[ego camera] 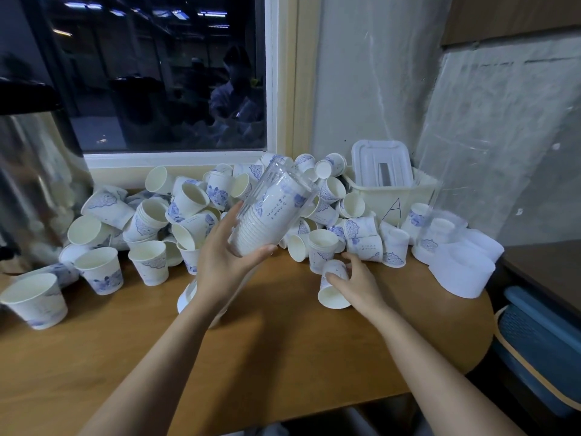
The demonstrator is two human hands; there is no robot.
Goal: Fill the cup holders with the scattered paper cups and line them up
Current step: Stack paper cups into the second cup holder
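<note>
So, open desk (251,357) up front, loose cups (195,209) piled along the window (157,73); left hand (220,265) grips the clear holder (276,209), tilted up-right; right hand (358,284) grasps a cup (333,296) lying mouth-forward.

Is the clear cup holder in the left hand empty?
No, the cup holder the left hand grips contains a stack of paper cups.

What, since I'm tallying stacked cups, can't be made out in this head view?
- Cup count inside the clear cup holder: rims too fine, and the left hand gripping it covers its lower end.
- White object on the table: mostly hidden under the left forearm.
- Basket marked A: contents hidden by its wall and a white lid.
- Metal urn: cut off by the left edge.
</note>
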